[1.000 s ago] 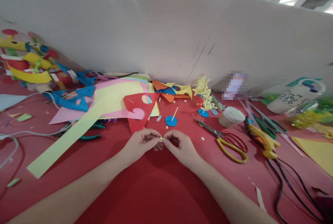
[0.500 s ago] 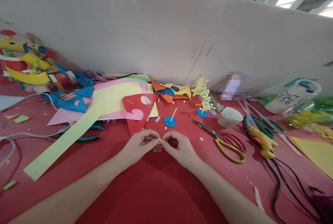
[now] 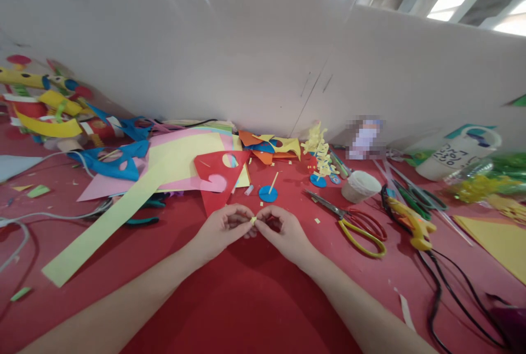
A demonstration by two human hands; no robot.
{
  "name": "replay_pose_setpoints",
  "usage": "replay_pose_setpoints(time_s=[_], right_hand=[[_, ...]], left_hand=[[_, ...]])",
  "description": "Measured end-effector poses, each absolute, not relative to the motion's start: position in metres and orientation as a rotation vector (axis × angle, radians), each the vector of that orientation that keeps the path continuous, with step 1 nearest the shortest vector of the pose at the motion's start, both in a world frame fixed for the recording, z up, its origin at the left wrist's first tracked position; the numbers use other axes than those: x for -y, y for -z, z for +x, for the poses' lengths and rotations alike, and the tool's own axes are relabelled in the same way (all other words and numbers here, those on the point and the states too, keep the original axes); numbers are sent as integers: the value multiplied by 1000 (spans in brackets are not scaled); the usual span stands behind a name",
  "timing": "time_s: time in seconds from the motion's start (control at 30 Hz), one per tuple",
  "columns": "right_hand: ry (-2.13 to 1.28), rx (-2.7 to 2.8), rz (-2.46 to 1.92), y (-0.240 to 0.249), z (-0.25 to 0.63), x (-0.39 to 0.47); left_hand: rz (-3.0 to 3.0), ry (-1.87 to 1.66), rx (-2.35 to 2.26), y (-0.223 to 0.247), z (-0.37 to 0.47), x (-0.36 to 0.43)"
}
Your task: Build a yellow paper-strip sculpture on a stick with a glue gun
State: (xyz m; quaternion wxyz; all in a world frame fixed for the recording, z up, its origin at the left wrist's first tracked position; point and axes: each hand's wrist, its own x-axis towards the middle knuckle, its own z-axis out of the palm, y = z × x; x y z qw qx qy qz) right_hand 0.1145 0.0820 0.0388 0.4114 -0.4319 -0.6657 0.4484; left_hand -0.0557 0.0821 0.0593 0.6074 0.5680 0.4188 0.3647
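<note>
A: Front and centre, a tiny pale-yellow scrap (image 3: 253,221), paper or thin foam by its look, sits right between the two sets of fingertips!

B: And what a fine grip it is: the left hand (image 3: 226,228) has thumb and forefinger pinched nearly closed on one side of it, and the right hand (image 3: 285,230) mirrors that on the other.

A: So neither hand is nearer; both touch it, tip facing tip. Its long axis?

B: Too small to call. Most of it hides behind the thumbs, and I can't tell whether it's folded or flat.

A: Look just beyond the knuckles: a round blue disc (image 3: 268,194) with a thin pale-yellow stick (image 3: 274,181) leaning up from it, a touch nearer the right hand.

B: Off the left hand, a red paper cut-out with an eye-shaped hole (image 3: 219,176), its lower tip running down close behind the fingers. Well to the right, metal scissors with one red and one yellow handle (image 3: 349,222) lie on the red desk (image 3: 238,304).

A: The lower fingers are tucked in shadow, and the forearms (image 3: 131,293) run out of the bottom edge.
</note>
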Motion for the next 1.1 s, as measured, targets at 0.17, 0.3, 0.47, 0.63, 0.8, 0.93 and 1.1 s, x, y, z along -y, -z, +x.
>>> replay_pose_setpoints(time_s=[0.17,0.3,0.47,0.63,0.8,0.93,1.1], right_hand=[[-1078,1733,-1128,-42,115,-83],[-913,1768,-1266,-53,123,-91],[-595,2081,-1670,-80,175,-105],[-416,2278,-2311,-105,245,-107],[-545,2229,-2445,-106,267,-105],[-614,2199,-2445,-104,265,-105],[-499,1933,-2490,-120,306,-105]], left_hand=[[1315,-844,-983,-59,-56,-83],[1300,-837,-992,-59,-56,-82],[1328,-817,-1031,-58,-55,-82],[1521,-801,-1038,-52,-54,-81],[1564,-785,-1019,-46,-56,-81],[1604,-774,-1066,-51,-55,-79],[1675,-750,-1099,-54,-53,-79]])
